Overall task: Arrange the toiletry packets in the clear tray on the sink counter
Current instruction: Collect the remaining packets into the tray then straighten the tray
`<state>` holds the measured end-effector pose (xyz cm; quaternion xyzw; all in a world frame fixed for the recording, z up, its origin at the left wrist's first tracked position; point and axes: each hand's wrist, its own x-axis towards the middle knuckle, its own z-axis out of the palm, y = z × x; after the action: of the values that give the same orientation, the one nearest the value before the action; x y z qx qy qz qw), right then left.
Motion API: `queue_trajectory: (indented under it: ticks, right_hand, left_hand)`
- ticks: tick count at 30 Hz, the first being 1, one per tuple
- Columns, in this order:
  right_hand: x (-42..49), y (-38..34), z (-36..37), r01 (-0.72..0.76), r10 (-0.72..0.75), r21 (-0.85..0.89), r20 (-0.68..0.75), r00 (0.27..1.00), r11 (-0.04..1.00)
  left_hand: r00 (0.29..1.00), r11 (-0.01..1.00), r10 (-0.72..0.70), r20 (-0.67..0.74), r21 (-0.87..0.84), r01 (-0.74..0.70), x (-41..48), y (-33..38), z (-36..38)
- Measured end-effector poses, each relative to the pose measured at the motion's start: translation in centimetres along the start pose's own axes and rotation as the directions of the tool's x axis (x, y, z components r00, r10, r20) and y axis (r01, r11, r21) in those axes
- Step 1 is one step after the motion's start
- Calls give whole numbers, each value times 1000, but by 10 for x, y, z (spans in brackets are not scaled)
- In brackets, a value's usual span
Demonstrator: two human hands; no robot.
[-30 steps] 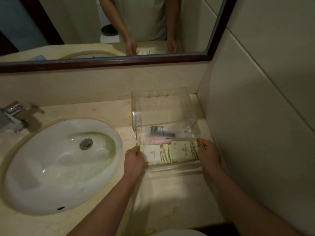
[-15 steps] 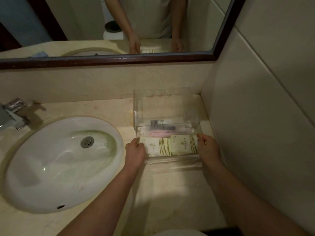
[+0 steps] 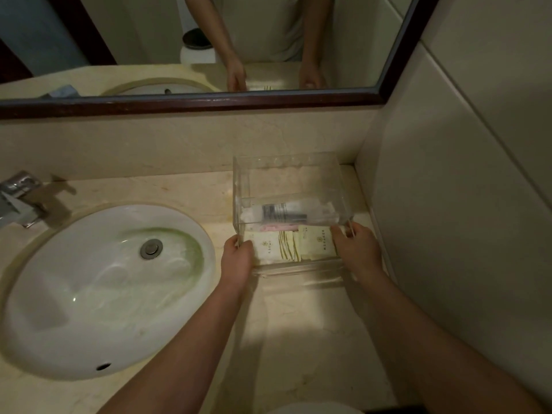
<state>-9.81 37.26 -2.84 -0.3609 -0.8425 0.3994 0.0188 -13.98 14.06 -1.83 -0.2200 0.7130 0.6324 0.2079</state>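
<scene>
The left hand [image 3: 237,258] and right hand [image 3: 357,249] curl tight on the sides of the clear plastic tray [image 3: 286,171], flat yellow packets [image 3: 316,245] between them

A dim beige marble counter [image 3: 179,189] holds 1 oval white ceramic basin [image 3: 89,294] beside a chrome tap [image 3: 18,198]. A dark-wood-framed mirror [image 3: 209,103] hangs above, between cream tiled walls [image 3: 463,204].
</scene>
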Motion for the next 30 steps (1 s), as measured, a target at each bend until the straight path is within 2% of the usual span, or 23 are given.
queue_trajectory:
  ticks: [4, 8, 10, 14, 18, 20, 26, 30]
  right_hand:
    - [0, -12, 6, -37, 35, -81, -30, 999, 996]
    - [-1, -18, 14, -94, 98, 43, -117, 988, 995]
    - [0, -21, 16, -90, 98, 59, -142, 985, 994]
    - [1, -23, 18, -68, 74, 42, -163, 984, 997]
    - [6, -25, 14, -38, 37, -4, -150, 988, 999]
    - [7, -27, 12, -21, 18, -20, -145, 989, 1000]
    - [7, -32, 14, 10, -9, 4, -148, 989, 1000]
    - [4, -27, 11, 29, -6, 147, -155, 988, 989]
  left_hand:
    - [997, 998, 36, -70, -57, -40, -5, 4, 6]
    - [986, 994, 86, -140, -61, -95, -3, 5, 5]
    - [982, 993, 118, -148, -9, -120, 1, 3, 5]
    - [972, 965, 230, -54, 146, -220, 4, -6, 3]
    - [914, 872, 380, 141, 275, -405, 5, -17, -1]
    - [892, 841, 408, 193, 302, -450, 9, -21, -3]
    - [865, 795, 481, 144, 345, -500, 13, -15, 0]
    - [857, 781, 499, 131, 361, -510, 17, -9, 0]
